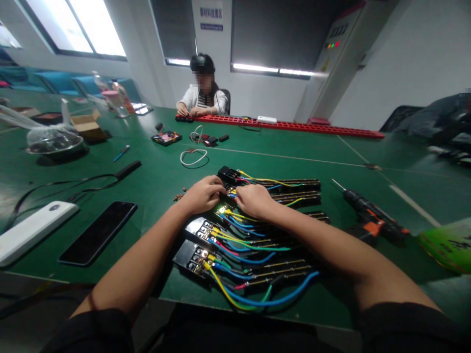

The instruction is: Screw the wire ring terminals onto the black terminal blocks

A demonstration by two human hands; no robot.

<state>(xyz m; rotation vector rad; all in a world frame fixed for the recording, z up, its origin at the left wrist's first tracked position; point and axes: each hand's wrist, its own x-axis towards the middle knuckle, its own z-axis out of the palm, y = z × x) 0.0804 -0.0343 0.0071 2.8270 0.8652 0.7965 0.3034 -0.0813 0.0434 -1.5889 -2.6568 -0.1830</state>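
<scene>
Several black strip units lie side by side across the table, each with a terminal block and coloured wires. My left hand (206, 193) has its fingers curled over the terminal block (231, 190) of the second unit from the back. From the other side, my right hand (253, 200) pinches at the wire ends on that same block; what is between its fingertips is hidden. The nearest unit has its own terminal block (191, 257), with yellow, blue and green wires (257, 301) looping towards me. Small brass-coloured screws (179, 195) lie left of my left hand.
A power drill (379, 215) lies to the right, beside a green package (449, 245). On the left are a phone (98, 233), a white device (37, 230) and a bowl (55, 144). Across the table (154, 181) a person (202, 95) works at a red rail (294, 126).
</scene>
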